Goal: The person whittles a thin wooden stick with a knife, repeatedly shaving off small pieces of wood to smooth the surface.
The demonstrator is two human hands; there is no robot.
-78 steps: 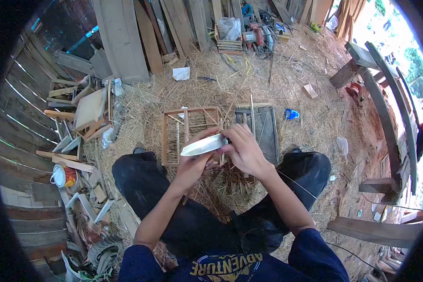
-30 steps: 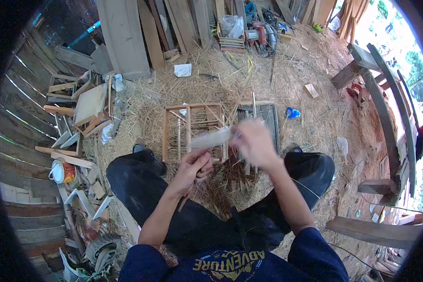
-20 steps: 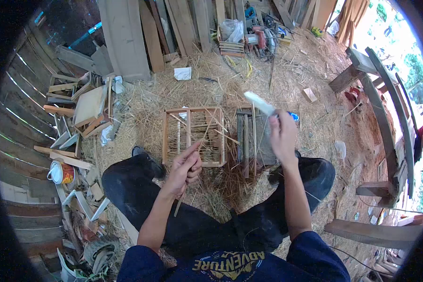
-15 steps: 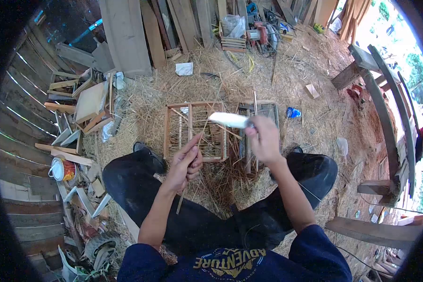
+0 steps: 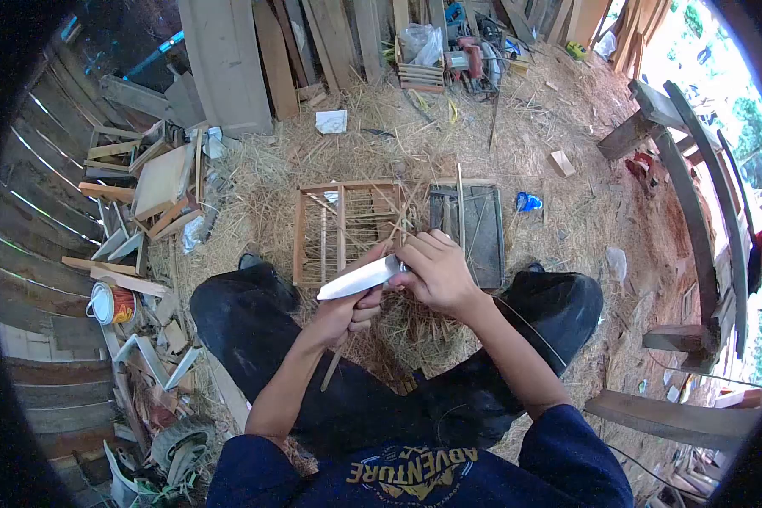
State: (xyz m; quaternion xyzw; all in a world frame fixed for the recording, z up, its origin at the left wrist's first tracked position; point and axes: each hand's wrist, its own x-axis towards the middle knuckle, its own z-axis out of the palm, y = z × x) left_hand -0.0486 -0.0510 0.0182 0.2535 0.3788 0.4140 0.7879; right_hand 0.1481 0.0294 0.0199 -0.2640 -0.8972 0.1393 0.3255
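In the head view my right hand (image 5: 436,273) is closed round the handle of a knife, its fingers hiding most of the handle. The broad pale blade (image 5: 360,278) points left and lies across my left hand (image 5: 347,317). My left fingers are wrapped round a thin wooden strip (image 5: 331,372), whose lower end hangs below the hand. Where blade and strip meet is hidden by the hands. Just beyond them a wooden frame with slats (image 5: 298,237) rests on the ground. Beside it, to the right, lies a dark flat tray-like frame (image 5: 483,229) with a stick across it.
Straw and shavings cover the ground round my bent legs. Scrap wood (image 5: 162,186) and a paint can (image 5: 113,304) stand at the left. Planks (image 5: 229,68), a crate (image 5: 420,78) and a red power tool (image 5: 474,61) are at the back. A timber structure (image 5: 694,203) rises at the right.
My right hand has come down and left with the knife, bringing the blade from above onto my left hand. The left hand still grips the strip, its fingers shifted slightly.
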